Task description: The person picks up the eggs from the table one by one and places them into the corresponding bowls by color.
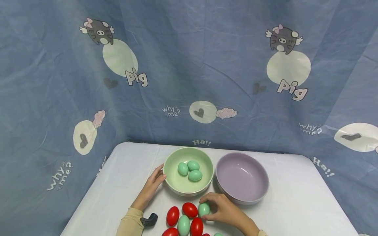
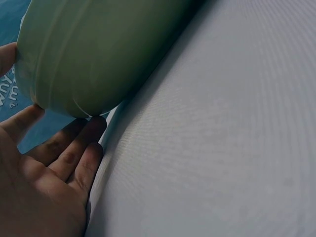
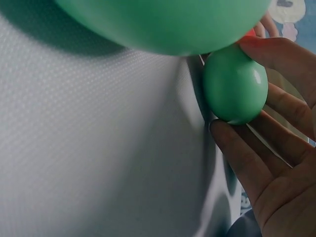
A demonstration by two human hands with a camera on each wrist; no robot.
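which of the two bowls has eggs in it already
The green bowl, on the left beside the left hand: three green eggs lie inside. The purple bowl to its right holds nothing.

Glossy smooth green egg (image 3: 235, 84); glazed green bowl (image 1: 172, 183); matt woven tablecloth (image 1: 295, 203).

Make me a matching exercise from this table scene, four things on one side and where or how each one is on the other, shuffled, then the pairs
1 green bowl
2 purple bowl
3 left hand
4 right hand

A pinches a green egg
B holds three green eggs
C touches the green bowl's outer wall
D has nothing inside

Pairs: 1-B, 2-D, 3-C, 4-A
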